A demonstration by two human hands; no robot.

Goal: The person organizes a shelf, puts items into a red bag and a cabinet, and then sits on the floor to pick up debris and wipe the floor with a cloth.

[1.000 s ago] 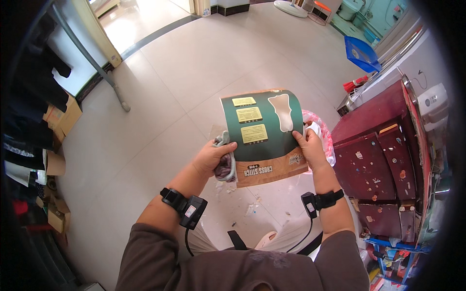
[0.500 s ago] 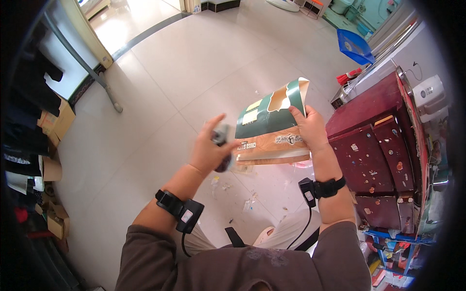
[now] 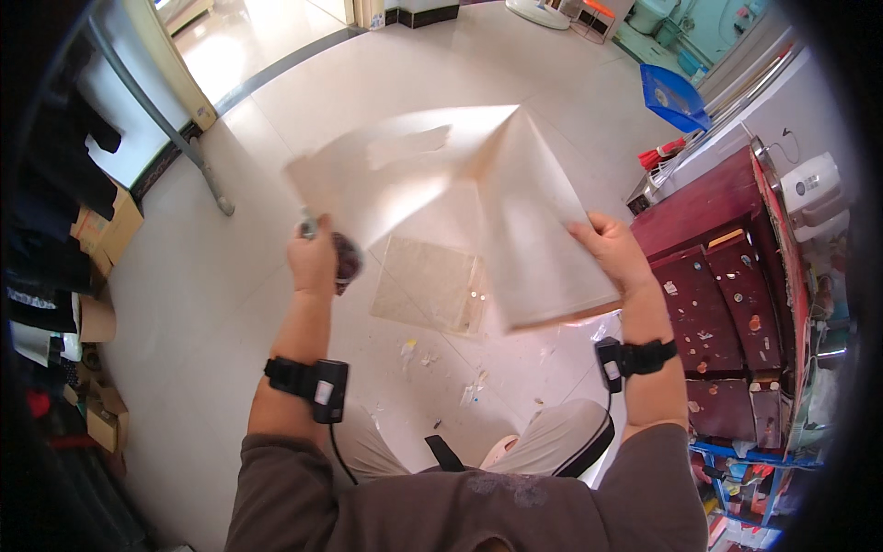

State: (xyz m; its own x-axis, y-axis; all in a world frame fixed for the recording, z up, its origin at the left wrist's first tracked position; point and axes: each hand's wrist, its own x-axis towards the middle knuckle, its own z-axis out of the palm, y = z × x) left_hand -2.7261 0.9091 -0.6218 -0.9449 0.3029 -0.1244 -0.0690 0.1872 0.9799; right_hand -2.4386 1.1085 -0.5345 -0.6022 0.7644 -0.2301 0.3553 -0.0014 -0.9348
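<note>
A piece of folded cardboard packaging (image 3: 543, 221) is spread wide in front of me, its white inner faces toward me. My right hand (image 3: 614, 253) grips its right panel, thumb on the white side. My left hand (image 3: 315, 253) is closed at the far left panel, which is blurred by motion. The same hand holds a dark maroon, rounded item (image 3: 348, 262) with a greyish part at its top; its kind cannot be made out. Beneath the cardboard, a flat clear plastic bag (image 3: 428, 285) lies on the floor.
Small scraps (image 3: 474, 386) are scattered on the tiled floor before my knees. A worn dark red cabinet (image 3: 699, 304) stands at the right, with a blue dustpan (image 3: 674, 97) beyond it. Cardboard boxes (image 3: 110, 235) and dark clothes line the left side.
The cardboard packaging has been opened out from its folded state, showing white insides instead of the green and tan printed face. My left hand has moved left, and the clear bag has come into sight.
</note>
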